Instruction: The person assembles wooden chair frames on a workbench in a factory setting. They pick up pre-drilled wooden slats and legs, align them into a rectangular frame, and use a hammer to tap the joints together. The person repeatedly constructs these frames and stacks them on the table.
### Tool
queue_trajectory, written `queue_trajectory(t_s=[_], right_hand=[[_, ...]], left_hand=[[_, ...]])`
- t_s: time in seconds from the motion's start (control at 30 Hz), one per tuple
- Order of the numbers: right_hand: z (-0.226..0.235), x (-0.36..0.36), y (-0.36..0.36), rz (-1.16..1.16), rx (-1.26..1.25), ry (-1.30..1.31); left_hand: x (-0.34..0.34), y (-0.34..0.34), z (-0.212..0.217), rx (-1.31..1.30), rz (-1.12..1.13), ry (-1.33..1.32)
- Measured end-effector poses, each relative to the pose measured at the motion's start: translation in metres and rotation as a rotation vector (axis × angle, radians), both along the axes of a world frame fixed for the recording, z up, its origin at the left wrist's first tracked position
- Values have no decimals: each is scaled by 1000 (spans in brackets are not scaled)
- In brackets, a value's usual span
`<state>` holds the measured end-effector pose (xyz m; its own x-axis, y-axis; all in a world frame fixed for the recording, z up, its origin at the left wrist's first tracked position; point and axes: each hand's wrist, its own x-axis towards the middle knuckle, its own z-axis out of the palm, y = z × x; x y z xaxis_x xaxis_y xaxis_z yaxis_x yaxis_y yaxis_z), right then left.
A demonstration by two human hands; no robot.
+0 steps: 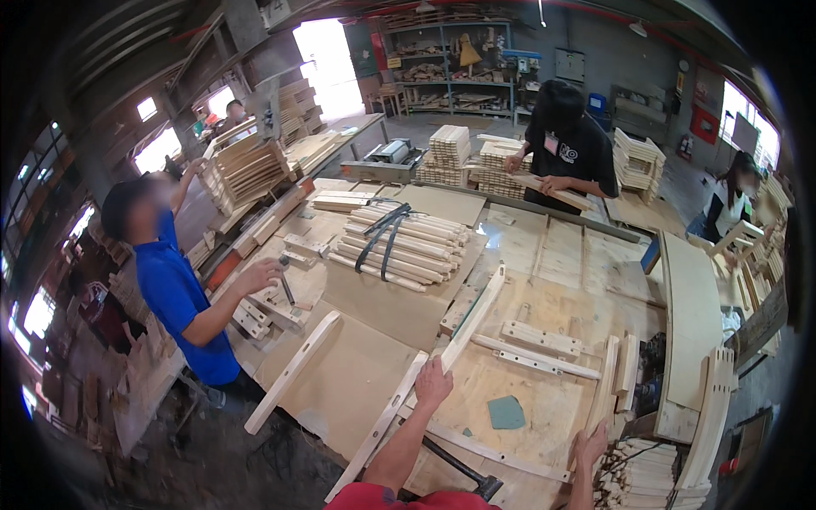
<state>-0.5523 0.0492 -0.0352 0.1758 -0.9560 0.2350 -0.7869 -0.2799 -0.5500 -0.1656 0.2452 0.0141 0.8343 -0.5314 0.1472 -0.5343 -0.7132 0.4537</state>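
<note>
My left hand is closed round the near end of a pale wooden rail, which slants away up the workbench. Just left of that hand lies a second slotted rail. My right hand is closed at the near end of a wooden slat by the bench's right side; its fingers are partly hidden. A curved strip with holes runs between my forearms. Between the hands lie a green sandpaper-like piece and several short drilled wooden bars.
A strapped bundle of wooden rails lies mid-bench on cardboard. A person in blue holds a hammer at left; a person in black handles wood across the bench. More sticks are stacked beside my right hand.
</note>
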Motion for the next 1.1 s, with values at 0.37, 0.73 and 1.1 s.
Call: queue_trajectory(t_s=[0.37,0.73,1.1], right_hand=[[6,6,1,-8,137,8],[12,6,2,-14,142,-41],[12,1,0,10,113,-44]], left_hand=[[-3,-1,-3,-11,-7,-26],[-8,-3,-2,-35,8,-11],[-10,-8,2,-65,-2,0]])
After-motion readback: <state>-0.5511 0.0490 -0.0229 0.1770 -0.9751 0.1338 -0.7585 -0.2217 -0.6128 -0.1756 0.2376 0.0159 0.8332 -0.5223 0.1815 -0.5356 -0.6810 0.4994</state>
